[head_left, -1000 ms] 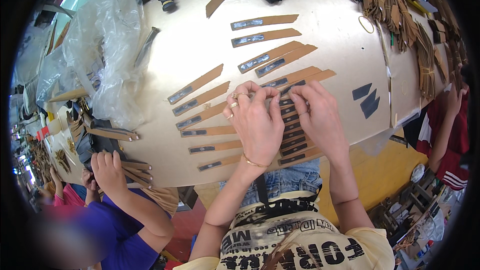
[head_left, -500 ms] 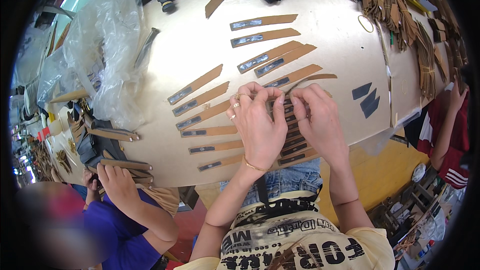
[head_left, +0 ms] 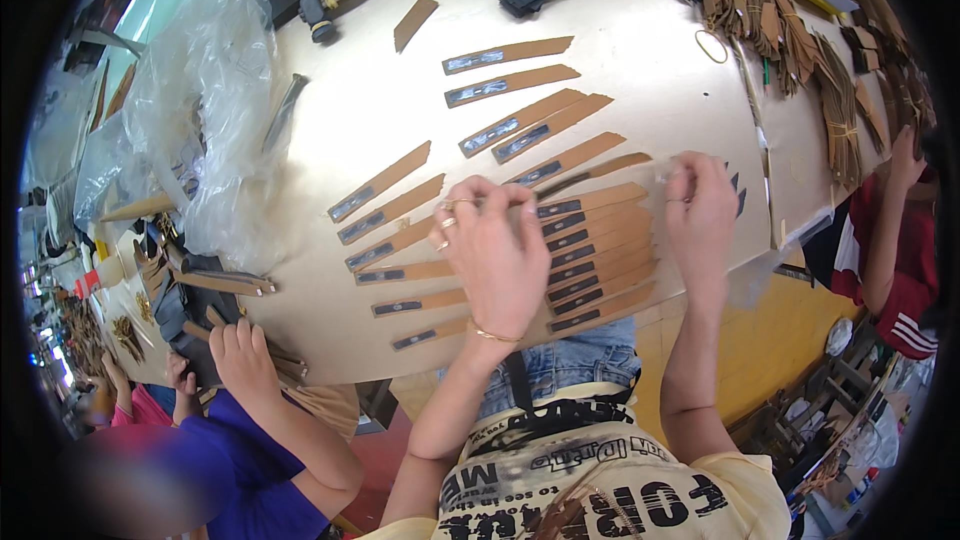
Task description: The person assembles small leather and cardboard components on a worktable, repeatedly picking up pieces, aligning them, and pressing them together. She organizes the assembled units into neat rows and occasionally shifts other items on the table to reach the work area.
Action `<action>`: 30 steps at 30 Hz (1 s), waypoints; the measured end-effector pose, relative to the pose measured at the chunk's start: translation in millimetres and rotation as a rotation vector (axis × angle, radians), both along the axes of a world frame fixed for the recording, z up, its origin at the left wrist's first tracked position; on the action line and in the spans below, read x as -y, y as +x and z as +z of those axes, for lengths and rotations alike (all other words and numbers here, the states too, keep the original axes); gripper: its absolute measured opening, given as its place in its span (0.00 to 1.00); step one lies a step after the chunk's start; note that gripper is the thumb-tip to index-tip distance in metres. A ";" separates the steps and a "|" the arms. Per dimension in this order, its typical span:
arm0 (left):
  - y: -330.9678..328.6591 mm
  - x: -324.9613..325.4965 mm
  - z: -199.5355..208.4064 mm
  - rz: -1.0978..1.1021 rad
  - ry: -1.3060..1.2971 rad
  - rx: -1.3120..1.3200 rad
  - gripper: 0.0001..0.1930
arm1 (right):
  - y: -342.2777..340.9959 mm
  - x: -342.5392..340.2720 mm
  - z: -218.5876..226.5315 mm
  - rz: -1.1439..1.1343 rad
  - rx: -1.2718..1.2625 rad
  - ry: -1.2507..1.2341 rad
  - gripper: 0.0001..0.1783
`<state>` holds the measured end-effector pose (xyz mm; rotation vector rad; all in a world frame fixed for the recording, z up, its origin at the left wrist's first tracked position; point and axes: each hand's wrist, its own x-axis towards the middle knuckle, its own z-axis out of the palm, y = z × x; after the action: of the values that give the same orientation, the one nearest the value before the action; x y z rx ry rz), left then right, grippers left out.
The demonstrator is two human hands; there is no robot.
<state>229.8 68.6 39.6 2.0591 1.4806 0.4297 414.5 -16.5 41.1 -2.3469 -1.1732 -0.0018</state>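
You have about twenty brown strips [head_left: 505, 54] with dark patches spread over the table [head_left: 640, 50], roughly eight of them packed between your two hands; one plain strip [head_left: 414, 22], one hammer [head_left: 320, 0], one rubber band [head_left: 711, 45], one clear bag [head_left: 215, 110]

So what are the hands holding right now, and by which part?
A clear strip of tape appears stretched between the left hand and right hand, each pinching one end, over the overlapped brown leather strips; the film is faint.
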 end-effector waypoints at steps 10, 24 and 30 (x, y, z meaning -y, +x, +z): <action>-15.1 -6.0 -3.0 0.141 0.199 0.029 0.07 | 39.5 32.9 18.4 0.028 -1.506 0.538 0.14; -12.3 -8.4 -19.7 -0.050 0.299 0.013 0.05 | 115.2 186.2 12.5 0.264 -1.685 1.282 0.14; -19.3 -12.9 -22.8 0.026 0.014 0.485 0.04 | 187.3 309.1 -140.2 -0.482 -1.285 0.912 0.13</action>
<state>210.4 81.5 16.8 1.7783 1.2088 0.8803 601.8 -325.6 -99.0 -1.2491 0.0837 0.5718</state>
